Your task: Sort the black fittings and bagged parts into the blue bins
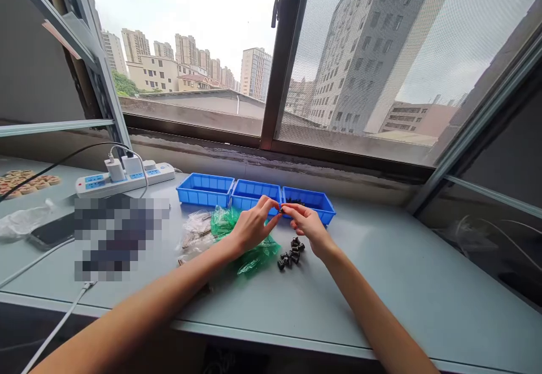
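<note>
Together, the left hand (253, 224) and the right hand (312, 228) pinch a small dark part (282, 211).

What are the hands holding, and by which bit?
The right hand pinches a small dark piece, the left hand close by; too tiny to tell by which part.
</note>
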Motion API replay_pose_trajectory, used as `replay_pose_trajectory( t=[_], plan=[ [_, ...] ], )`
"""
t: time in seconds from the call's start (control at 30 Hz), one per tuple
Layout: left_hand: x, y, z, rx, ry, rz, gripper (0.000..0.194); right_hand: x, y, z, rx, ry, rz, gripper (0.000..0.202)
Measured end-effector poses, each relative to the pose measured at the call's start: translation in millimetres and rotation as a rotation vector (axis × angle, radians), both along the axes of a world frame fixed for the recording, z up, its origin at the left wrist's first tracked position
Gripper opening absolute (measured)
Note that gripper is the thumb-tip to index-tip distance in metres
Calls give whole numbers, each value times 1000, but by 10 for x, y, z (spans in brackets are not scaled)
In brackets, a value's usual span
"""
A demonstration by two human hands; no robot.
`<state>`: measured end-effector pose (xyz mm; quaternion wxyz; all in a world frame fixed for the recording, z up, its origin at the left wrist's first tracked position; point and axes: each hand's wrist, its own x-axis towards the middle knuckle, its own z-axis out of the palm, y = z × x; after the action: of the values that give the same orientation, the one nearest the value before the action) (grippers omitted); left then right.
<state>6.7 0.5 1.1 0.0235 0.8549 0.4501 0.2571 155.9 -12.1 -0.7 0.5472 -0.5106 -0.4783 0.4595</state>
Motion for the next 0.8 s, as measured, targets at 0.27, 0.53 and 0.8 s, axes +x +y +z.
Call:
replay_pose_trajectory(
  t=[0.27,0.53,0.8],
  plan=[
    [-1,-12,7,-9,-8,-23,20,-34,-25,50,-44,50,21,32],
    [-5,-17,3,6,-24,-34,21,-43,-51,93,-90,141,29,28],
    [-11,-1,-6,1,-16,-20,23,-54,-64,95,-110,165,113,30]
  ],
)
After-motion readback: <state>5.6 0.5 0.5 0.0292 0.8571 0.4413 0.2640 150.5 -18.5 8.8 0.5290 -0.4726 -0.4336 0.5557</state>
